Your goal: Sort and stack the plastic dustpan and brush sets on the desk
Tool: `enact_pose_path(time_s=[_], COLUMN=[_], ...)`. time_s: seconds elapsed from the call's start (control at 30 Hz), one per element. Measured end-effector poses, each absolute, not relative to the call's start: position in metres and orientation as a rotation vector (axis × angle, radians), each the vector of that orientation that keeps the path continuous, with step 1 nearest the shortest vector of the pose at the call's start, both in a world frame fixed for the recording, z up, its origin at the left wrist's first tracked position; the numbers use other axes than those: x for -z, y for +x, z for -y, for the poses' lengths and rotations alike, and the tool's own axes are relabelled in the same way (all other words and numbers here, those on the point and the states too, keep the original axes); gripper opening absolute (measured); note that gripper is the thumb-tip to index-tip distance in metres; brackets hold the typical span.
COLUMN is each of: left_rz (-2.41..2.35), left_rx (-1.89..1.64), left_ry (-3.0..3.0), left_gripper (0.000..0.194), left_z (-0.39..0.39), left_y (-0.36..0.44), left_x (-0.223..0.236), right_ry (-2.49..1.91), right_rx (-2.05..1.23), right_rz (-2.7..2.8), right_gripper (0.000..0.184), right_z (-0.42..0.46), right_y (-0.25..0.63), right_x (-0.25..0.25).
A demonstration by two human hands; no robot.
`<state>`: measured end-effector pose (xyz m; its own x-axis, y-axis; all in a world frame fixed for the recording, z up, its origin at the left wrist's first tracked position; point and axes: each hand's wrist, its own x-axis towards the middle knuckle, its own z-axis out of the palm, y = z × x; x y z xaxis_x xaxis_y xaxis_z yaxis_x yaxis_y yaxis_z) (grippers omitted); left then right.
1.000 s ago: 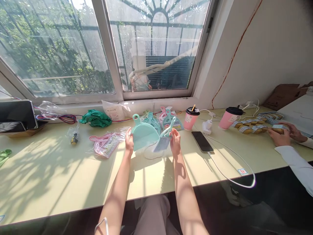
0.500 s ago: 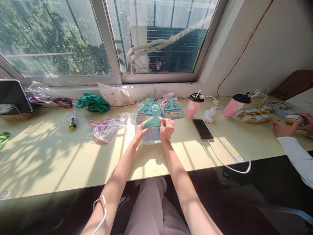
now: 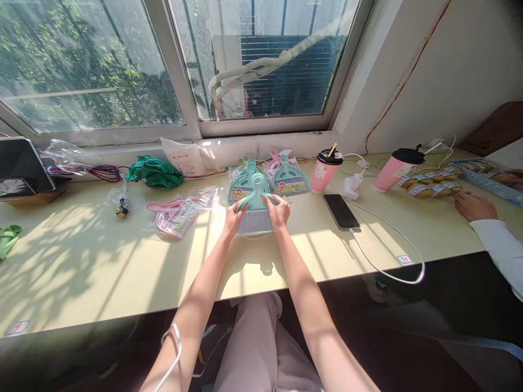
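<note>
A teal dustpan and brush set (image 3: 256,202) is held upright just above the table, grey bristles pointing down. My left hand (image 3: 233,219) grips its left edge, thumb on the front. On the opposite edge, my right hand (image 3: 279,211) is closed the same way. Behind it lie a wrapped teal dustpan set (image 3: 244,181) and another teal dustpan set (image 3: 289,177), with pink and green handles showing beneath them. To the left rests a pink dustpan set (image 3: 174,215) in clear plastic.
Right of my hands are a pink cup (image 3: 322,177), a phone (image 3: 341,211) on a white cable and a second pink cup (image 3: 394,171). A co-worker's hand (image 3: 476,207) is near packaged yellow items (image 3: 431,185). Leftward lie a green cloth bundle (image 3: 155,171) and a small screwdriver (image 3: 121,208).
Both my hands keep their hold on the dustpan and brush set, which has shifted very slightly. The view has moved a little. At right, the co-worker's hands have moved apart.
</note>
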<state>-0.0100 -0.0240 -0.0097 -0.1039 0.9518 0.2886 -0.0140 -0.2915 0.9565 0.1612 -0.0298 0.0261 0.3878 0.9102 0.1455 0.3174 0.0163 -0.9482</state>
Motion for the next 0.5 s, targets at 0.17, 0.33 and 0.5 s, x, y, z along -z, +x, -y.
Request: enact_pose_path(time_s=[0.17,0.33,0.5], left_rz=[-1.130,-1.096,-1.131], left_rx=[-1.496,-1.491,-1.563], left_ry=[1.395,1.371,1.142], left_gripper=[0.067,0.062,0.056], left_z=[0.028,0.030,0.023], left_y=[-0.010,-0.011,-0.023], left_x=[0.004,-0.002,0.000], right_ry=[-1.553,-1.487,-1.293], right_rx=[-0.735,-0.829,-0.828], right_rz=[1.048,1.072,1.114], right_gripper=[0.032,0.035,0.053], right_z=[0.034,0.028,0.013], right_y=[0.157,0.160,0.175], right_x=[-0.027,-0.022,-0.011])
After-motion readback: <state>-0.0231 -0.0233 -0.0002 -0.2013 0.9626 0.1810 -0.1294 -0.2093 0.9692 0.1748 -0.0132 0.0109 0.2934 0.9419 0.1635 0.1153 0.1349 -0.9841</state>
